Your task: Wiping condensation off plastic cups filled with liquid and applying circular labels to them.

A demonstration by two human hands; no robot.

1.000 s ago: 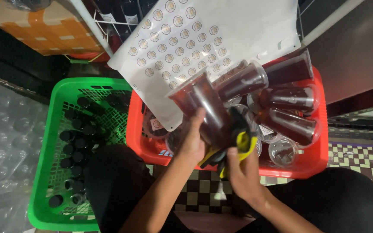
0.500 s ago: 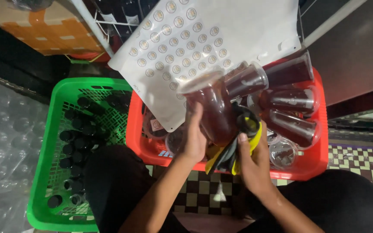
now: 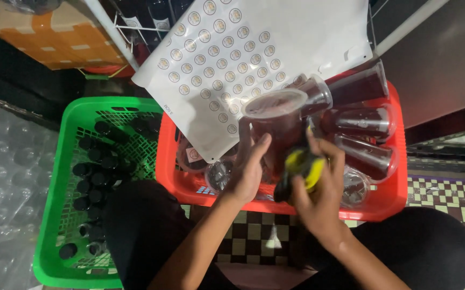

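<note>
At the centre of the frame the left hand (image 3: 251, 174) grips a sealed plastic cup of dark drink (image 3: 275, 121), held upright over the red basket (image 3: 388, 201), while the right hand (image 3: 321, 185) just beside it clasps a yellow-and-black tool (image 3: 299, 166). More filled cups (image 3: 364, 121) lie in the basket at right. A white sheet of round stickers (image 3: 232, 64) leans across the upper middle, and a green basket of small dark bottles (image 3: 90, 166) sits at left.

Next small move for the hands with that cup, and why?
Probably lower the cup into the red crate beside the other filled cups. The left hand holds it upright above the crate, lid on, while the right hand grips a yellow-and-black tool next to it.
</note>
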